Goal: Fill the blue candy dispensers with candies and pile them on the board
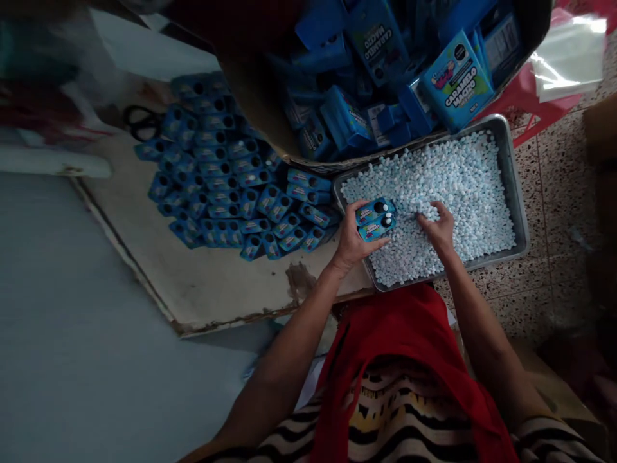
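- The left hand point(354, 238) is curled round two small blue candy boxes point(370, 226), held side by side between thumb and fingers; its palm and the boxes' undersides are hidden.
- At the end of each held box nearest the right hand is a dark round opening with a pale candy showing; how full the boxes are inside cannot be made out.
- The right hand point(438, 228) is just right of those boxes, thumb and forefinger narrowly parted at the candies; its other fingers are tucked from sight, and I cannot tell whether it grips any.
- Under and around both hands lie pale blue and white candies point(472, 173) in a metal tray point(520, 206), whose near-left rim is partly covered by the left hand.
- Left of the left hand, many more small blue boxes point(224, 170) stand packed on a worn board point(231, 289); the farthest ones blur into shadow.
- Beyond those boxes show the black loops of scissors point(139, 122); the blades are hidden.
- Beyond both hands, a cardboard carton point(255, 96), cut off by the top edge, holds blue "CARAMELO MACIZO" boxes point(457, 83); the deeper ones are too dark to read.
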### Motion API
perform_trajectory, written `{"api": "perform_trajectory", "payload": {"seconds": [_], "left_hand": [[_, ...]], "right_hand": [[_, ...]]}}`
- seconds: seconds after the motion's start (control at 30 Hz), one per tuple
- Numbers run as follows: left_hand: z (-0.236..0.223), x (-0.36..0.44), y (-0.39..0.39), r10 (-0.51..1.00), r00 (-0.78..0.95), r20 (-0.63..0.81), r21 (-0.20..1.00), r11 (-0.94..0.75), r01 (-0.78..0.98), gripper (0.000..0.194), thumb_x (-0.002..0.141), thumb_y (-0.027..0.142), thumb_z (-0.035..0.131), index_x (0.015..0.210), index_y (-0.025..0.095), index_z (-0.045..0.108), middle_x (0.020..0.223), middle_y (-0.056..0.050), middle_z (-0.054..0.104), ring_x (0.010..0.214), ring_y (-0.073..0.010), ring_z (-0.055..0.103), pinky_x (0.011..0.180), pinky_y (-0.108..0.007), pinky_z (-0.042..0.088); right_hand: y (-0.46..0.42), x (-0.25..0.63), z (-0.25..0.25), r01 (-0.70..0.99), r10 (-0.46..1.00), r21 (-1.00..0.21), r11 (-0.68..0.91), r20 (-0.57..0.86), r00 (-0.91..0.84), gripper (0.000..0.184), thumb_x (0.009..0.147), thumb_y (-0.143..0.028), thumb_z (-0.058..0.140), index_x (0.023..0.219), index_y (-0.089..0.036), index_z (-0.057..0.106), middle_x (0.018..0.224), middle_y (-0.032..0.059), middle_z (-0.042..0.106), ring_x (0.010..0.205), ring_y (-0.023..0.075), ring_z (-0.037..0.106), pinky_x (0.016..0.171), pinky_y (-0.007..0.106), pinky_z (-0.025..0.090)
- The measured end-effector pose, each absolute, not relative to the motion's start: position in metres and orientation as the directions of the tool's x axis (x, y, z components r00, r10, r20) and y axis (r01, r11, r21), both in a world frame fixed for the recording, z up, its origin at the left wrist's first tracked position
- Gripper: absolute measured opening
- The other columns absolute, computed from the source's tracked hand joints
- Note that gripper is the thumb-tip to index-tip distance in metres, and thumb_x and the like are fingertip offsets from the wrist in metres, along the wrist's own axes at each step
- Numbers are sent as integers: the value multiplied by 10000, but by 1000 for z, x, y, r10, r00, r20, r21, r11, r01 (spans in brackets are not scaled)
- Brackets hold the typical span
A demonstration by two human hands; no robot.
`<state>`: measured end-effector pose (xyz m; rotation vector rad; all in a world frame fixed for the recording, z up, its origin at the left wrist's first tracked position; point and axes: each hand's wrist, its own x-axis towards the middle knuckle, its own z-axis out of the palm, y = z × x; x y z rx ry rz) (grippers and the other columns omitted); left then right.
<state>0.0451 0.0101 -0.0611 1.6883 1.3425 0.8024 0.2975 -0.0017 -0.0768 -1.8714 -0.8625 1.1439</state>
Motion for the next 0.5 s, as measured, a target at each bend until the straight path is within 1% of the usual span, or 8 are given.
{"api": "perform_trajectory", "payload": {"seconds": [0.03, 0.1, 0.13, 0.17, 0.23, 0.33, 0.4, 0.5], "left_hand": [[-59, 47, 9, 976, 217, -22, 874, -86, 477, 949, 695, 423, 990, 1450, 316, 425, 1403, -105, 603, 1273, -314, 682, 1079, -518, 602], [-53, 52, 7, 982, 183, -38, 851, -64, 521, 877, 710, 353, 968, 1415, 296, 450, 1350, -91, 637, 1207, -290, 706, 1043, -482, 615], [-50, 55, 7, 984, 176, -33, 839, -68, 540, 849, 709, 331, 960, 1397, 290, 465, 1330, -86, 649, 1195, -288, 709, 1036, -473, 615], [-46, 58, 7, 983, 183, -23, 827, -84, 556, 819, 707, 310, 951, 1378, 286, 482, 1316, -83, 659, 1196, -289, 706, 1038, -469, 611], [-36, 62, 10, 974, 228, 0, 802, -136, 581, 757, 705, 265, 925, 1342, 272, 515, 1294, -82, 673, 1209, -295, 698, 1052, -462, 597], [-21, 65, 15, 955, 296, 12, 767, -199, 610, 690, 695, 204, 881, 1300, 245, 552, 1246, -78, 693, 1189, -298, 694, 1052, -445, 579], [-12, 67, 18, 950, 311, -1, 744, -207, 635, 653, 695, 177, 850, 1282, 237, 570, 1223, -73, 700, 1171, -297, 689, 1043, -434, 568], [-3, 69, 21, 948, 319, -13, 741, -205, 639, 652, 688, 145, 822, 1285, 234, 576, 1222, -71, 700, 1172, -299, 680, 1033, -422, 561]], "right_hand": [[1, 297, -69, -60, 807, -866, -496, -485, 338, 398, 691, -558, 822, 871, -256, 636, 795, -7, 655, 746, 191, 600, 665, 319, 525], [8, 291, -49, -423, 793, -777, -466, -579, 191, 413, 749, -636, 761, 808, -250, 626, 749, -9, 615, 677, 162, 561, 575, 284, 455], [12, 287, -37, -539, 809, -721, -435, -576, 118, 439, 779, -674, 724, 779, -248, 620, 737, -3, 603, 664, 158, 556, 564, 285, 442], [16, 282, -24, -615, 831, -679, -402, -553, 67, 465, 801, -702, 695, 748, -248, 610, 719, 1, 586, 657, 158, 553, 568, 293, 443], [25, 270, 1, -688, 871, -645, -332, -489, 38, 491, 826, -715, 677, 691, -255, 570, 663, -6, 524, 644, 164, 538, 602, 319, 465], [36, 252, 31, -698, 924, -683, -217, -374, 79, 491, 851, -679, 679, 645, -266, 510, 619, -18, 432, 646, 180, 510, 697, 367, 513], [40, 244, 42, -663, 949, -731, -162, -299, 98, 479, 860, -663, 669, 643, -266, 514, 652, -6, 446, 687, 191, 521, 776, 396, 531], [43, 236, 45, -574, 972, -810, -125, -215, 92, 448, 853, -662, 647, 669, -263, 559, 748, 24, 517, 793, 214, 568, 865, 419, 533]]}}
